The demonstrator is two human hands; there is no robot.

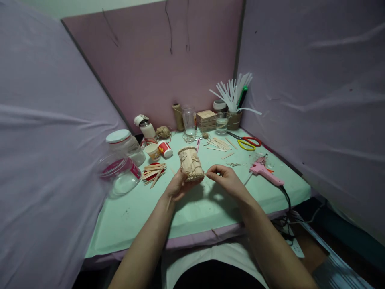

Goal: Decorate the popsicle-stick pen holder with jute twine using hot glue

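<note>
My left hand grips a small cup covered in wooden sticks, tilted slightly above the table. Braided cord rings its top and bottom rims, and twine-like decorations sit on its side. On the cup's right, my right hand pinches the end of the braided cord that runs off the bottom rim. A pink hot glue gun lies to the right of my right hand, its nozzle end pointing up and away. Part of the cup's base is hidden by my left fingers.
Popsicle sticks lie at left by two clear jars. Paper cups, twine balls and a glass jar stand behind. Loose sticks, scissors and a pot of white glue sticks are at back right. A black cord hangs off the right edge.
</note>
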